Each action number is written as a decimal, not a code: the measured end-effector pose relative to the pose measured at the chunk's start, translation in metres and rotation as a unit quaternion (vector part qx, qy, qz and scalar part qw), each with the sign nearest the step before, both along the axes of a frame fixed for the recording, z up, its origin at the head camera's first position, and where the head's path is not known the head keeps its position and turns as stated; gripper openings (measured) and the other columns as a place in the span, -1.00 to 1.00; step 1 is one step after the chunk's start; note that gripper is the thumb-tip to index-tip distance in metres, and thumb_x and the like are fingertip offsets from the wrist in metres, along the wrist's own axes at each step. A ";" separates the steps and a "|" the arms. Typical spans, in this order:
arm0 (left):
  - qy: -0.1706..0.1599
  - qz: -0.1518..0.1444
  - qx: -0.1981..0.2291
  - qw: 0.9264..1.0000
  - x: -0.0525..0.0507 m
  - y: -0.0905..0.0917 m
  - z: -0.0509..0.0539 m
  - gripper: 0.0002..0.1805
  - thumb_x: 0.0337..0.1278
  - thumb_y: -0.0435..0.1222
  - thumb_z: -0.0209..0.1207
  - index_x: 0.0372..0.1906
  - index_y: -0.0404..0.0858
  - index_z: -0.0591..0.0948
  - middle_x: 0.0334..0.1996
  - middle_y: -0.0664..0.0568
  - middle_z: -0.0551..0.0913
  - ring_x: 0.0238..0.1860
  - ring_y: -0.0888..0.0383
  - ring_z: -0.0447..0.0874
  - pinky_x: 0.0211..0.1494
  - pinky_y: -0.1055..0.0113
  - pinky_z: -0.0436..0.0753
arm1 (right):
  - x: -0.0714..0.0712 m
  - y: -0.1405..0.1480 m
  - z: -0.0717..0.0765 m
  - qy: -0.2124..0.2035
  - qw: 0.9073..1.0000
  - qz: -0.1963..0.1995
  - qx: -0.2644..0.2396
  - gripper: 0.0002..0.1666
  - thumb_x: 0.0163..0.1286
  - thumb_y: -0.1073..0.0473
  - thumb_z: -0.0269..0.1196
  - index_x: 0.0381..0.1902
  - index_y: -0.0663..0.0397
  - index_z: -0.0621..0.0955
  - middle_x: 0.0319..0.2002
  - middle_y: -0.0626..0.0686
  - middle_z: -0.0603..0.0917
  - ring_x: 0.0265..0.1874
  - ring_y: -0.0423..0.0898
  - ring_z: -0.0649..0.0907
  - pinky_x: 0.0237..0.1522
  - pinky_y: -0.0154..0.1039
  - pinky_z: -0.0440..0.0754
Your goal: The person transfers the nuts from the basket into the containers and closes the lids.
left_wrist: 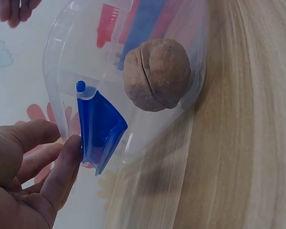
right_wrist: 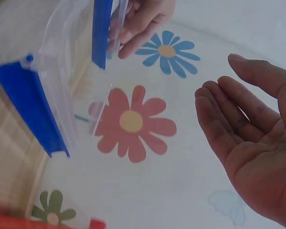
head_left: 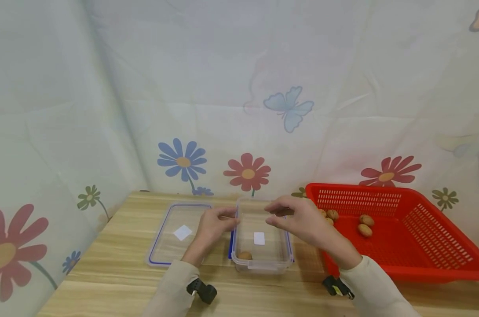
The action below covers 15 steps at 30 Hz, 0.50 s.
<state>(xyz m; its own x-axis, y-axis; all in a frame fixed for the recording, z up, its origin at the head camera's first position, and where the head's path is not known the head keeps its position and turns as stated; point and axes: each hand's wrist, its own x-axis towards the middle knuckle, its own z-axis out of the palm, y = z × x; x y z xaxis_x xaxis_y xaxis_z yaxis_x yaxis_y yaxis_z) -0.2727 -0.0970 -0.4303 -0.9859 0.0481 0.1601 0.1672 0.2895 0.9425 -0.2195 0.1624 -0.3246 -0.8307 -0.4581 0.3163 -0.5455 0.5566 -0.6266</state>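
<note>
A clear plastic food container with blue side latches sits uncovered on the table, a white label in its middle. One walnut lies inside, at the near left corner in the head view. My left hand pinches the container's left rim between thumb and fingers, beside a hanging blue latch. Above the container's right side hovers my right hand. Its fingers are loosely bent and apart from the thumb, and the right wrist view shows nothing held.
The clear lid with a blue seal lies flat to the left, partly behind my left hand. On the right stands a red plastic basket with several walnuts at its left side. A flowered cloth hangs behind the table.
</note>
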 end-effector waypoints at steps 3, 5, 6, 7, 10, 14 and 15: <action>0.001 0.000 0.002 1.000 0.000 0.000 0.000 -0.60 0.21 -0.42 0.44 0.16 -0.42 0.74 -0.04 -0.21 0.79 -0.11 -0.05 0.84 -0.02 0.16 0.81 | -0.002 0.010 0.005 -0.004 1.000 -0.017 0.003 -0.67 0.38 0.20 0.51 0.08 0.08 0.78 0.00 0.01 0.79 -0.08 -0.04 0.76 0.02 -0.14 0.79; -0.001 0.000 0.002 1.000 0.000 0.000 0.000 -0.60 0.22 -0.43 0.43 0.16 -0.42 0.74 -0.04 -0.20 0.79 -0.11 -0.05 0.84 -0.02 0.16 0.81 | -0.005 0.017 0.008 -0.006 1.000 -0.021 -0.001 -0.67 0.39 0.18 0.51 0.08 0.07 0.78 -0.01 0.01 0.79 -0.09 -0.04 0.76 0.01 -0.15 0.79; 0.000 0.000 0.000 1.000 0.000 0.000 0.000 -0.60 0.23 -0.43 0.43 0.16 -0.42 0.74 -0.04 -0.21 0.79 -0.11 -0.05 0.84 -0.02 0.16 0.81 | -0.006 0.021 0.009 -0.009 1.000 -0.025 -0.002 -0.67 0.38 0.18 0.51 0.08 0.07 0.78 -0.01 0.01 0.79 -0.09 -0.04 0.76 0.00 -0.15 0.79; 0.000 -0.001 -0.001 1.000 0.001 0.000 0.001 -0.60 0.23 -0.43 0.43 0.16 -0.42 0.73 -0.04 -0.21 0.79 -0.10 -0.05 0.84 -0.02 0.16 0.81 | -0.007 0.025 0.011 -0.011 1.000 -0.030 -0.002 -0.67 0.39 0.16 0.51 0.08 0.07 0.78 -0.02 0.01 0.78 -0.09 -0.04 0.76 -0.01 -0.15 0.79; 0.000 -0.002 -0.004 1.000 0.001 0.000 0.002 -0.60 0.24 -0.43 0.42 0.17 -0.43 0.73 -0.03 -0.22 0.79 -0.11 -0.05 0.84 -0.02 0.17 0.81 | -0.012 0.036 0.014 -0.008 0.999 -0.040 0.000 -0.67 0.40 0.15 0.51 0.08 0.08 0.78 -0.03 0.01 0.79 -0.11 -0.04 0.76 0.00 -0.14 0.79; -0.001 -0.001 -0.006 1.000 0.002 0.001 0.003 -0.61 0.24 -0.44 0.42 0.16 -0.43 0.73 -0.03 -0.24 0.79 -0.12 -0.05 0.84 -0.04 0.18 0.81 | -0.018 0.053 0.020 -0.005 0.998 -0.055 0.006 -0.67 0.41 0.18 0.49 0.09 0.12 0.77 -0.03 0.04 0.81 -0.09 -0.02 0.76 0.02 -0.17 0.78; -0.001 -0.001 -0.006 1.000 0.002 0.001 0.004 -0.61 0.25 -0.44 0.42 0.16 -0.43 0.73 -0.03 -0.24 0.79 -0.12 -0.05 0.84 -0.04 0.19 0.81 | -0.019 0.057 0.022 -0.004 0.998 -0.057 0.004 -0.67 0.42 0.19 0.49 0.09 0.13 0.76 -0.03 0.05 0.81 -0.09 -0.01 0.77 0.01 -0.20 0.77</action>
<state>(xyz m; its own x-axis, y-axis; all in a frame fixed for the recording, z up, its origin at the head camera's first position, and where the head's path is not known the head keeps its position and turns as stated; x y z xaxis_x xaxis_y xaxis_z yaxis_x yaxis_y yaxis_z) -0.2704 -0.0958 -0.4267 -0.9862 0.0511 0.1573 0.1654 0.3000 0.9395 -0.2389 0.2195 -0.3029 -0.8803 -0.3632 0.3052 -0.4729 0.6203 -0.6258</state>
